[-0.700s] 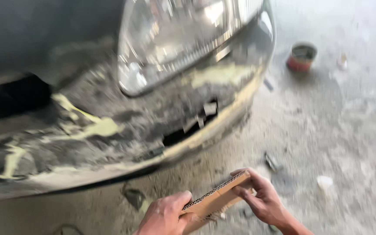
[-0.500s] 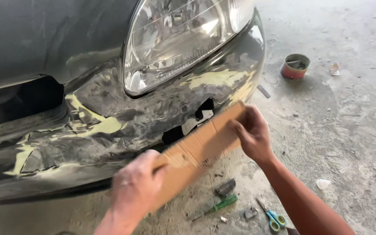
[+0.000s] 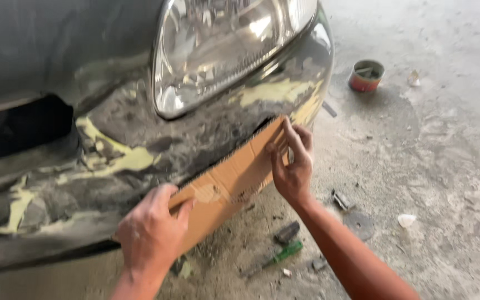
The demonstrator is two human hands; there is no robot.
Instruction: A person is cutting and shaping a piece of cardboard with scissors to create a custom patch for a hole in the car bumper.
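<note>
- Head-worn view, looking down at a dark car bumper [image 3: 206, 139], sanded dull and streaked with pale yellow filler, under a large clear headlight [image 3: 218, 50].
- Long brown cardboard strip [image 3: 234, 178] pressed flat against the bumper's lower edge, just below the headlight; long axis slanting from low at the left to high at the right, following the bumper's curve.
- Left hand [image 3: 151, 230] at the strip's lower left end, below and left of the headlight; fingers curled over the top edge, clenched on the cardboard and pinning it to the bumper.
- Right hand [image 3: 293, 161] at the strip's upper right end, below the headlight's right corner; fingers spread and laid across the face of the cardboard, thumb beneath, gripping that end.
- Strip spanning between the two hands, each hand holding one end, neither nearer the middle than the other; middle of the strip unsupported except by the bumper behind it.
- Dark grille opening [image 3: 23, 128] left of the headlight, well apart from both hands.
- Concrete floor [image 3: 445, 166] below the bumper, dusty and grey.
- Green-handled tool [image 3: 276, 256] lying on the floor under the strip, between the two forearms; a small dark block [image 3: 287, 232] just beside it.
- Round dark disc [image 3: 358, 224] on the floor right of the right forearm, a white scrap [image 3: 406, 220] near it.
- Open red tin [image 3: 366, 75] standing on the floor, right of the headlight, well apart from the hands.
</note>
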